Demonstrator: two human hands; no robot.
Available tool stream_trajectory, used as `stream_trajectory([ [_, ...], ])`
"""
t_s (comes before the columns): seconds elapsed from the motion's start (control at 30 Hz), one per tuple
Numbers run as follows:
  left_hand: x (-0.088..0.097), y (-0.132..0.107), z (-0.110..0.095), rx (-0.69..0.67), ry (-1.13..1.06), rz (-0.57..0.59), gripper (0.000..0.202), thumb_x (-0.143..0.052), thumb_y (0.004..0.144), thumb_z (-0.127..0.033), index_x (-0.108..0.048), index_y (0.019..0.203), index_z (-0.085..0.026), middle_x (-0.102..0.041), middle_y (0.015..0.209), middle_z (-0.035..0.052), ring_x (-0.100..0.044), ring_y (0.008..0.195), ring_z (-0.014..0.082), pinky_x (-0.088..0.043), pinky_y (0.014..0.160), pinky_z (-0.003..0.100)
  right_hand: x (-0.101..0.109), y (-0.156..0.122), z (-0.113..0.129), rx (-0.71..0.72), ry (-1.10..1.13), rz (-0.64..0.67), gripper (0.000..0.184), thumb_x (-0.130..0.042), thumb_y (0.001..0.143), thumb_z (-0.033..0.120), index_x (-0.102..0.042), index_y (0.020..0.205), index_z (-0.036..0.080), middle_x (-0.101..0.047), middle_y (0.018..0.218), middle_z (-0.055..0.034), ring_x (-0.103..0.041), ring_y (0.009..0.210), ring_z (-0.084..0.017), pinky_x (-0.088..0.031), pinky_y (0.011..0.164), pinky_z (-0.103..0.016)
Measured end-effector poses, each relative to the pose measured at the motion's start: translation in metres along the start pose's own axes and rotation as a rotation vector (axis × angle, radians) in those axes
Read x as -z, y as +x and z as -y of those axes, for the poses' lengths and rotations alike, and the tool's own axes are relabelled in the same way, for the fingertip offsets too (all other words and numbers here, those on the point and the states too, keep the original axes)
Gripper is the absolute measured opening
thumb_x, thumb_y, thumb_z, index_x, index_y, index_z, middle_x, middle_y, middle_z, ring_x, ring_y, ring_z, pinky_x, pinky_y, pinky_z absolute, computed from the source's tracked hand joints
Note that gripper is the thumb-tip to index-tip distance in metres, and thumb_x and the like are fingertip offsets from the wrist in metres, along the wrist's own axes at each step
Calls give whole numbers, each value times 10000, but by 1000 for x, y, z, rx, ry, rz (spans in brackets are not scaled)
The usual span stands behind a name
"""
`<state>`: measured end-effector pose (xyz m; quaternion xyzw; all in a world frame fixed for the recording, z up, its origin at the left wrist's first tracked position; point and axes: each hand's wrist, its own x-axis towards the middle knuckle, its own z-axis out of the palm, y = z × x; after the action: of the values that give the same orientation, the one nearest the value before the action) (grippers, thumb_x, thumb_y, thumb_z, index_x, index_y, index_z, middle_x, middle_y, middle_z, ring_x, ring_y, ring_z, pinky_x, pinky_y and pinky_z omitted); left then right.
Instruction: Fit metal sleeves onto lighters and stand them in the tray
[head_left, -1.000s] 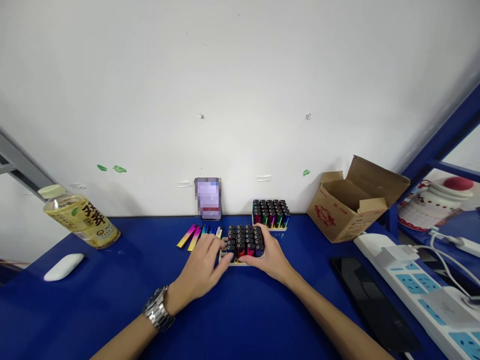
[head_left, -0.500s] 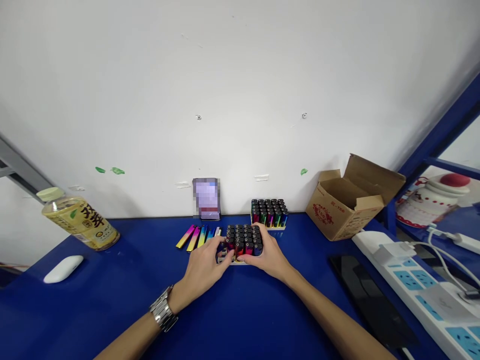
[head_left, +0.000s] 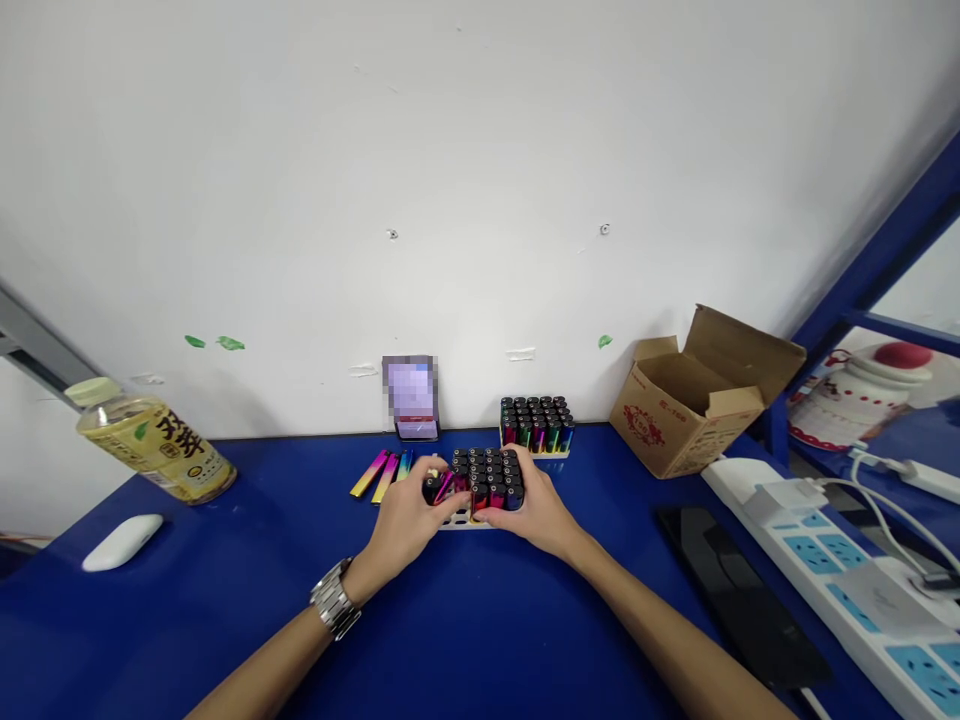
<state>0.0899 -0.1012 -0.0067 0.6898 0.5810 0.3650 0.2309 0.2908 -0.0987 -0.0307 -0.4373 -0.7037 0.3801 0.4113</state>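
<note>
A small pale tray [head_left: 459, 521] packed with upright rainbow-coloured lighters [head_left: 491, 475] with black caps sits on the blue table [head_left: 487, 620]. My right hand [head_left: 534, 515] grips the tray's right front side, fingers curled against it. My left hand [head_left: 405, 520], a metal watch on its wrist, pinches a lighter [head_left: 439, 487] at the tray's left edge. A few loose lighters [head_left: 377, 473] lie flat just left of my left hand. A second full tray of lighters [head_left: 536, 427] stands behind, near the wall.
An open cardboard box [head_left: 694, 400] stands at the back right. A white power strip [head_left: 840, 580] and a dark flat phone [head_left: 739, 600] lie on the right. A tea bottle [head_left: 150, 445] and a white mouse [head_left: 120, 541] are on the left. A small card [head_left: 411, 397] leans against the wall.
My left hand took one lighter from the loose row and brought it to the tray's left edge. Fewer loose lighters lie there now. My right hand stayed on the tray.
</note>
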Motion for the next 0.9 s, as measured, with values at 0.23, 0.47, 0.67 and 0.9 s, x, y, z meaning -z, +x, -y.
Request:
stream_trajectory([
  [0.23, 7, 9, -3, -100, -156, -26, 245, -642, 773, -415, -641, 777, -171, -643, 695, -1, -566, 647, 149, -421, 609, 250, 0, 0, -2, -3, -9, 3, 651, -791, 657, 367, -390, 1154, 240, -637, 989, -23, -623, 894, -208, -497, 760, -307],
  [0.47, 12, 12, -12, 282, -951, -108, 229, -661, 785, -368, -581, 851, -164, -611, 732, -6, -580, 674, 114, -479, 637, 228, 1, -1, 1, -8, -16, 5, 654, -786, 661, 367, -394, 1169, 239, -636, 1001, -27, -616, 912, -215, -494, 785, -321],
  [0.67, 15, 16, -16, 495, -1138, -45, 216, -698, 695, -189, -545, 846, -161, -585, 647, -31, -575, 577, 99, -500, 583, 240, 2, -1, 4, 3, 3, 5, 642, -781, 666, 358, -394, 1164, 238, -640, 995, -27, -620, 902, -211, -495, 784, -320],
  [0.9, 4, 15, -6, 120, -321, 92, 487, -747, 644, -306, -584, 1087, -186, -637, 651, -42, -578, 550, 140, -456, 540, 255, 1, -1, 1, -14, -9, 3, 646, -787, 656, 357, -392, 1154, 240, -633, 1011, -24, -617, 911, -208, -494, 780, -316],
])
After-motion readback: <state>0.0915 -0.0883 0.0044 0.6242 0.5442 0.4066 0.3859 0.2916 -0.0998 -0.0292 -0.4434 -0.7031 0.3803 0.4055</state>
